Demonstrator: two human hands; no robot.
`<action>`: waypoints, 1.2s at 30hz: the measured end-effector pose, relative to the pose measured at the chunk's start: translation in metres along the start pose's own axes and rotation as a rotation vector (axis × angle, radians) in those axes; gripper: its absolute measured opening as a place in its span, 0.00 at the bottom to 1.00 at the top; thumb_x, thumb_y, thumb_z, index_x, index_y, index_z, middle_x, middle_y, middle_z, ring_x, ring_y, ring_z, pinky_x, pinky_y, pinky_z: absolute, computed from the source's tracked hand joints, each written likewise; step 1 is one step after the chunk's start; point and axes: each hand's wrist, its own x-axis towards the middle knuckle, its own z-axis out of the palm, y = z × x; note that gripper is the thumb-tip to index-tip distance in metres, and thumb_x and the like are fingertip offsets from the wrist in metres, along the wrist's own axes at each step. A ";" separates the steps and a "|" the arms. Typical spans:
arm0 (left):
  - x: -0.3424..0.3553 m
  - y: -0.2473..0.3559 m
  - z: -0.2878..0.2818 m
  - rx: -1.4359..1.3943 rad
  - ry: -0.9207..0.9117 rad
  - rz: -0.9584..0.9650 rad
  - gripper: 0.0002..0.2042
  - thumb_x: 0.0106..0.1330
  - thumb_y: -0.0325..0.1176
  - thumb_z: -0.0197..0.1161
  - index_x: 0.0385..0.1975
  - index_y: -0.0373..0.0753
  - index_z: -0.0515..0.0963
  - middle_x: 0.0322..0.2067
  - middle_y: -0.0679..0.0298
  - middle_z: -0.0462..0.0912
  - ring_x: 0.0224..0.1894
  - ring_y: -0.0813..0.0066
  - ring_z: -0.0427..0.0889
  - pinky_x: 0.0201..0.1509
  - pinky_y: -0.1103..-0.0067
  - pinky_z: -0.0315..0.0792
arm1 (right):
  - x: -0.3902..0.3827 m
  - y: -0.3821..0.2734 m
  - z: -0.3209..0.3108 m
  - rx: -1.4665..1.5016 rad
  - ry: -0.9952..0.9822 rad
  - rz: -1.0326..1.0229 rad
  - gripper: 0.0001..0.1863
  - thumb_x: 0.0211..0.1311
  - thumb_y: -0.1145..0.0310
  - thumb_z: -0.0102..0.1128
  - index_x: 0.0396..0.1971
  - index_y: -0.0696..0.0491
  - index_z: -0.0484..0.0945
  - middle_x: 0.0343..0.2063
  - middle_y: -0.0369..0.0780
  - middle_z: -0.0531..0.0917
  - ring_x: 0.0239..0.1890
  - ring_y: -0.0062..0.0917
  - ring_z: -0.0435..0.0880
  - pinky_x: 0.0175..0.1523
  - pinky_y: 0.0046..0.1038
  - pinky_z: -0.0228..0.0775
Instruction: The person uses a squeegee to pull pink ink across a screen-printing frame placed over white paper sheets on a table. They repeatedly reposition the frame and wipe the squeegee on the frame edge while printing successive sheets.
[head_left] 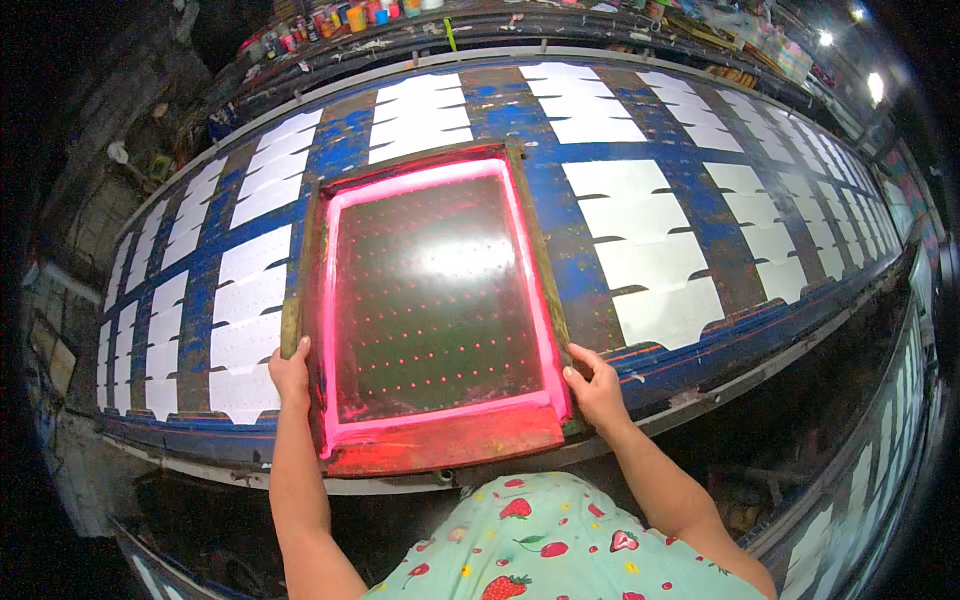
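Note:
A wooden screen-printing frame (450,446) lies over the long table in front of me. Its dark mesh carries rows of small pink dots, and bright pink ink rings the mesh along the inner edges. My left hand (290,377) grips the frame's left side near the lower corner. On the opposite side, my right hand (598,392) is closed round the right rail, thumb on top. White cut pieces (655,270) lie in overlapping stacks beside the frame. Faint dots show on the white pieces (248,335) to its left. Whatever lies under the frame is hidden.
The blue, paint-worn table (575,260) curves across the view, with more rows of white pieces (585,100) at the back. Jars of coloured ink (357,17) stand on a shelf beyond it. At the lower right, another table (870,470) holds similar white pieces.

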 end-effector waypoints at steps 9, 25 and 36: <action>0.000 0.008 0.001 -0.175 -0.077 -0.034 0.16 0.69 0.35 0.80 0.49 0.31 0.87 0.41 0.63 0.90 0.42 0.72 0.84 0.52 0.71 0.77 | 0.006 -0.025 0.023 -0.160 0.040 0.022 0.20 0.69 0.74 0.72 0.60 0.56 0.87 0.47 0.40 0.85 0.47 0.24 0.84 0.56 0.28 0.77; -0.012 0.056 0.007 -0.411 -0.250 -0.177 0.16 0.73 0.30 0.75 0.57 0.32 0.84 0.45 0.62 0.91 0.42 0.69 0.88 0.51 0.70 0.82 | 0.008 -0.069 -0.026 -0.214 0.176 -0.207 0.18 0.64 0.71 0.74 0.54 0.54 0.91 0.53 0.50 0.88 0.60 0.44 0.85 0.69 0.41 0.75; -0.148 0.143 0.163 -0.483 -0.229 -0.054 0.15 0.70 0.30 0.78 0.52 0.35 0.84 0.42 0.65 0.89 0.40 0.72 0.87 0.48 0.72 0.82 | 0.069 0.001 -0.204 -0.207 0.295 -0.148 0.17 0.65 0.70 0.72 0.53 0.55 0.91 0.48 0.47 0.89 0.54 0.41 0.86 0.64 0.39 0.78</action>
